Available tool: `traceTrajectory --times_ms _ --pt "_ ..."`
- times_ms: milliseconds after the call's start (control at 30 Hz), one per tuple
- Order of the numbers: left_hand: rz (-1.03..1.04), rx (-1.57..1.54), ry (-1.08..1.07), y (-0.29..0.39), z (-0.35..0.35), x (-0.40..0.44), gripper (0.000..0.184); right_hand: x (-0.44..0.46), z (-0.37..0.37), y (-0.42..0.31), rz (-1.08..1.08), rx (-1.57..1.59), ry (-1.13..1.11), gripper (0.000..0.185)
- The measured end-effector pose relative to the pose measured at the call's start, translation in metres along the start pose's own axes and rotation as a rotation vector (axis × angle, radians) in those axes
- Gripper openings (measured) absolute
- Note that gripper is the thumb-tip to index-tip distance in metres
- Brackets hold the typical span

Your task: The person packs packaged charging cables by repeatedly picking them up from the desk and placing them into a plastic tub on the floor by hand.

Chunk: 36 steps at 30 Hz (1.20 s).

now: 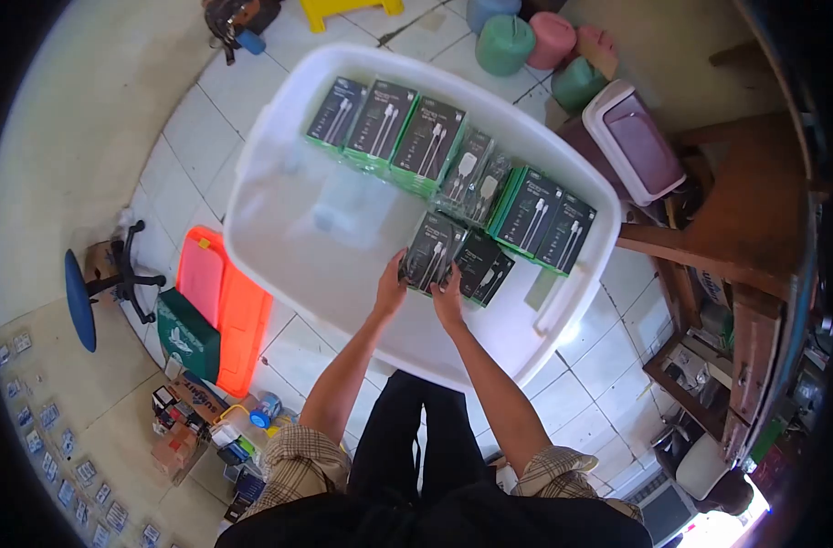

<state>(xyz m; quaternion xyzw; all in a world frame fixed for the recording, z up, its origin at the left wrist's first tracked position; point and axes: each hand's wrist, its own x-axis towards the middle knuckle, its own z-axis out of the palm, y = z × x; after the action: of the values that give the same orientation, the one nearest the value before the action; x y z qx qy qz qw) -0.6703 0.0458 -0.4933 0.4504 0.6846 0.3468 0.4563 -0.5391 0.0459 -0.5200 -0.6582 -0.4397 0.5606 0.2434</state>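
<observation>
Between my two hands is a black-and-green cable box point(432, 248) with a white cable pictured on its front. My left hand point(392, 285) grips its left side and my right hand point(448, 297) its lower right side. Just right of it lies another dark cable box point(483, 270), partly covered. Behind them, stacks of similar boxes point(380, 121) line the far side of a white plastic table point(289, 265). Clear-wrapped packs with white plugs point(471, 173) sit mid-row. More boxes point(532, 212) stand at the right end.
An orange plastic lid or board point(245, 315) and a green box point(188, 336) are on the tiled floor at left, near an office chair point(115, 279). Round green and pink containers point(506, 46) stand beyond the table. Wooden furniture point(727, 210) is at right.
</observation>
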Motion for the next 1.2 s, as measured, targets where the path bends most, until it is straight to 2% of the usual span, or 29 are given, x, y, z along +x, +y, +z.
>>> traceTrajectory --times_ms 67,200,267,300,400,433,467,567,667,767,833,900,967,1000,1100,1133,1200 --pt "-0.014 0.041 0.007 -0.032 0.011 0.021 0.057 0.020 0.010 0.015 -0.029 -0.081 0.032 0.064" --pt "-0.124 0.028 -0.046 -0.076 0.028 0.047 0.055 0.041 0.022 0.024 0.122 -0.131 -0.023 0.069" --pt "-0.084 0.038 -0.052 -0.094 0.035 0.057 0.054 0.051 0.028 0.030 0.131 -0.167 0.033 0.073" --pt "-0.077 0.042 -0.052 -0.098 0.038 0.060 0.055 0.055 0.026 0.033 0.226 -0.154 -0.039 0.073" --pt "-0.043 0.214 -0.074 -0.103 0.048 0.061 0.058 0.061 0.030 0.047 0.161 -0.188 -0.062 0.071" --pt "-0.084 0.171 -0.158 -0.104 0.049 0.061 0.067 0.061 0.025 0.043 0.237 -0.142 -0.118 0.071" --pt "-0.085 0.166 -0.163 -0.104 0.051 0.059 0.067 0.058 0.022 0.038 0.242 -0.146 -0.113 0.071" --pt "-0.069 0.238 -0.143 -0.103 0.054 0.055 0.071 0.052 0.021 0.029 0.156 -0.164 -0.099 0.069" --pt "-0.047 0.212 -0.146 -0.075 0.043 0.049 0.075 0.043 0.004 0.006 0.180 -0.186 -0.123 0.069" --pt "-0.051 0.185 -0.108 -0.032 0.023 0.037 0.068 0.024 -0.019 -0.018 0.071 -0.164 -0.049 0.065" --pt "-0.010 0.103 -0.056 0.000 0.006 0.023 0.058 0.006 -0.043 -0.045 0.079 -0.182 -0.050 0.062" --pt "-0.100 0.055 0.022 0.022 -0.008 0.009 0.048 -0.012 -0.076 -0.053 -0.134 -0.373 -0.004 0.057" --pt "-0.115 -0.047 0.088 0.058 -0.025 -0.011 0.041 -0.035 -0.119 -0.069 -0.217 -0.435 0.008 0.053" --pt "-0.100 -0.082 0.103 0.068 -0.031 -0.023 0.039 -0.049 -0.142 -0.072 -0.278 -0.452 0.074 0.046" --pt "-0.005 -0.058 0.119 0.092 -0.053 -0.062 0.034 -0.092 -0.204 -0.062 -0.149 -0.483 0.303 0.038" --pt "0.026 0.081 0.102 0.104 -0.062 -0.078 0.033 -0.110 -0.223 -0.063 -0.103 -0.446 0.345 0.035" --pt "0.107 0.175 0.050 0.110 -0.075 -0.108 0.034 -0.146 -0.252 -0.047 -0.150 -0.561 0.460 0.029"
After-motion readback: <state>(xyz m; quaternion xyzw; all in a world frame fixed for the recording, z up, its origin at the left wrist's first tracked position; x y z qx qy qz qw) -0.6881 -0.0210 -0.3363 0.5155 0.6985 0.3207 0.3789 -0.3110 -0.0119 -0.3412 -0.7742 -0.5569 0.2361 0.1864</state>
